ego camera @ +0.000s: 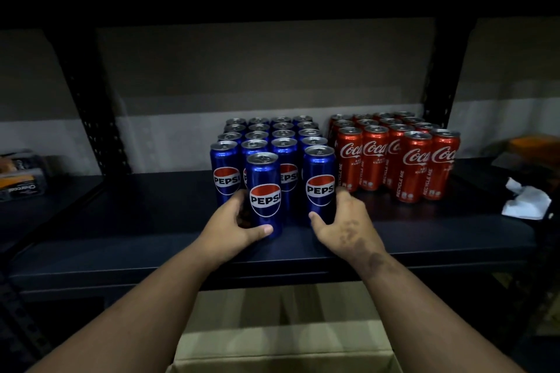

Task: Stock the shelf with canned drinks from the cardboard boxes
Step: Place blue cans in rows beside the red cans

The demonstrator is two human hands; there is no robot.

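My left hand [235, 228] curled its fingers [264, 229] round the low body of one Pepsi can [264, 191]; my right hand [341, 222] gripped a second Pepsi can [320, 183] at 3 o'clock from it. Both stood upright near the shelf [121, 215] front edge, just ahead of the blue block [266, 133]. The Coca-Cola cans [394, 154] stood at 2 o'clock. Full cans likely felt heavy, stiff, slick; a mid-wall hold seemed safest. A cardboard box [285, 339] lay at 6 o'clock.
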